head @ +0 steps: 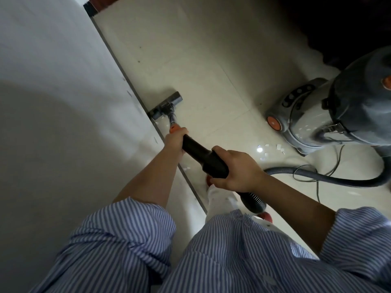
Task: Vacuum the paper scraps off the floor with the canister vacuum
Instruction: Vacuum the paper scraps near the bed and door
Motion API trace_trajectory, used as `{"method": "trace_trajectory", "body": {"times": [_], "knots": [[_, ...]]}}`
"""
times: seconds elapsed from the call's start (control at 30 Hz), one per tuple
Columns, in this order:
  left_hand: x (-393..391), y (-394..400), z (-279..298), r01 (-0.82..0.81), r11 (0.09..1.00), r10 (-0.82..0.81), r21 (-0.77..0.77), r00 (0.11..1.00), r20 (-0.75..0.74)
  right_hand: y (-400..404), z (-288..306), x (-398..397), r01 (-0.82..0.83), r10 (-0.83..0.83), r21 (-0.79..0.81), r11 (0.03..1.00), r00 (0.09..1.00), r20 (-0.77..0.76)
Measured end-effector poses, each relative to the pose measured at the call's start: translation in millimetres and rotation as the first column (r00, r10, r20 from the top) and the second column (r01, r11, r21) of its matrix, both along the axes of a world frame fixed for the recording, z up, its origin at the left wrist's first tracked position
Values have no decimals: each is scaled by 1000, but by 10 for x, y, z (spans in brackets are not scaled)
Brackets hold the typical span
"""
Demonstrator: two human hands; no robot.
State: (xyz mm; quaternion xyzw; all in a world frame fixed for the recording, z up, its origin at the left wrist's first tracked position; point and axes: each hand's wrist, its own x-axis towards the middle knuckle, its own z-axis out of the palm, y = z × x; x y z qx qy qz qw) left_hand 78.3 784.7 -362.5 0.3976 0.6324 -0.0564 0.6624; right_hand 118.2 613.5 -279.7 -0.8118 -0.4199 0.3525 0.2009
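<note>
Both hands curled around the black wand (pixel 201 154), left hand (pixel 175 140) ahead, right hand (pixel 237 170) behind, floor head (pixel 166 105) touching the baseboard (pixel 124 70) at 11 o'clock, open floor (pixel 201 49) at 12 o'clock, paper scraps (pixel 279 147) beside the canister (pixel 330 117) at 2 o'clock.

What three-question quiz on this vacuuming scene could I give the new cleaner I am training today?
1. True or false: both hands grip the black wand.
2. Where does the floor head sit: A) against the base of the wall, B) beside the canister, C) lifted in the air?
3. Where do most of the paper scraps lie?

Key
1. True: left hand lower, right hand higher.
2. A.
3. On the floor tiles beside the canister vacuum.
</note>
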Motion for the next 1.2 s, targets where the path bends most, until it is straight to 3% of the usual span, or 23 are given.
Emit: {"method": "trace_trajectory", "body": {"times": [0.2,0.43,0.87,1.2], "knots": [[-107,-290,-66,-45,997,44,-55,998,-33,-229,35,2,-85,84,-69,994,996,-5],[-295,-800,12,-114,982,122,-149,992,44,-720,97,-4,-172,177,-106,980,983,43],[-258,-2410,177,-267,945,288,-191,953,90,-2166,462,314,-313,322,-98,945,941,100],[-81,-3264,318,-217,955,251,-204,955,160,-3142,639,420,-230,230,-5,973,970,79]]}}
